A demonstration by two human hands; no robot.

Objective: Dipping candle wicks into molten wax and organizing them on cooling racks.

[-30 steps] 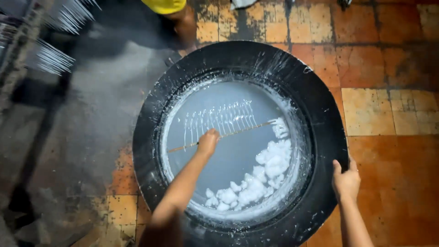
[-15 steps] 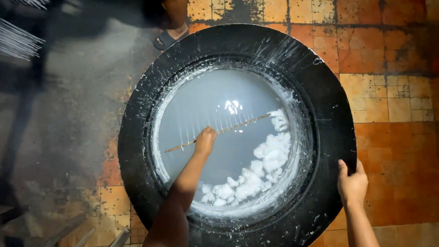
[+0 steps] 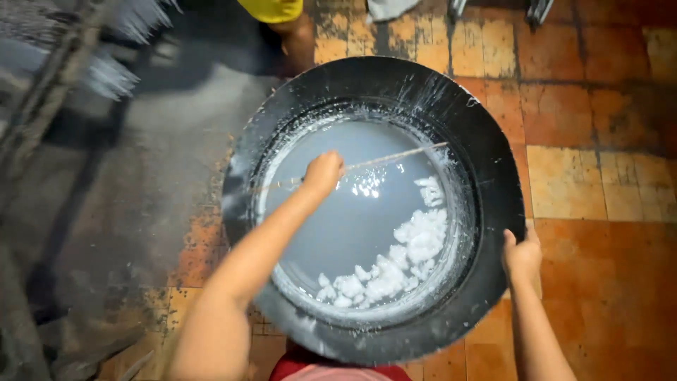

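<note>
Two bare hands work at a wide black round vat (image 3: 486, 176) that stands on a floor of worn orange tiles (image 3: 599, 176). The left hand (image 3: 323, 172) is closed in a fist around a thin wooden stick (image 3: 395, 156), gripping it near the middle of its length. The stick lies nearly level across the far half of the vat's opening, its right end reaching the white-crusted inner rim and its left part blurred beyond the fist. Below it the vat holds a pale milky liquid (image 3: 352, 226) with a bright glint just beside the fist. White lumps (image 3: 395, 264) float in a curved band along the near right side of the liquid, from the right inner wall round toward the near edge. The right hand (image 3: 522, 255) clasps the vat's outer rim at its right edge, fingers curled over the black lip and thumb on top. White splashes streak the broad black rim on its far side. At the far edge of the vat another person's leg (image 3: 302, 44) stands on the floor under a yellow garment (image 3: 271, 8).
</note>
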